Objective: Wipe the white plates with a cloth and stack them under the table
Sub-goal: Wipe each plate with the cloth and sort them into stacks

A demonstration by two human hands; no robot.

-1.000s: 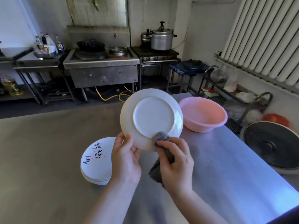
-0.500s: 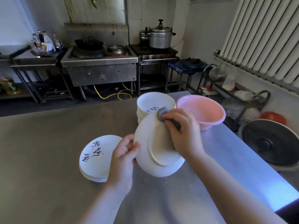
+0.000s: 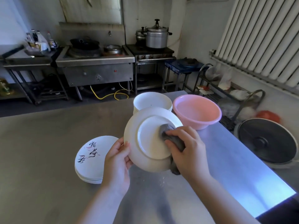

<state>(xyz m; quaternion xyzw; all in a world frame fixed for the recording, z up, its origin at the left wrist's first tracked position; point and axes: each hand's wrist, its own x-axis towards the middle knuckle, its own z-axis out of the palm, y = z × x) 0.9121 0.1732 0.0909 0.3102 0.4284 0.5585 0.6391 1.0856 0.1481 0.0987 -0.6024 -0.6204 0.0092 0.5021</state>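
Your left hand grips the left rim of a white plate, thumb curled over the edge facing you and the other fingers hidden behind it. The plate is held in the air above the steel table, tilted, with its underside and foot ring turned toward you. Your right hand has its fingers curled round a grey cloth and presses it against the right part of the plate's base; a tail of the cloth hangs below the plate's lower right rim.

On the table to your left, just beside your left hand, lies a stack of plates whose top one carries black brush lettering and pinkish marks. Behind the held plate, partly hidden by it, stands a second stack of plain white ones. Just to the right of that stack sits a pink basin.

Farther back, across the floor, stands a steel stove with a large metal pot on the burner stand beside it.
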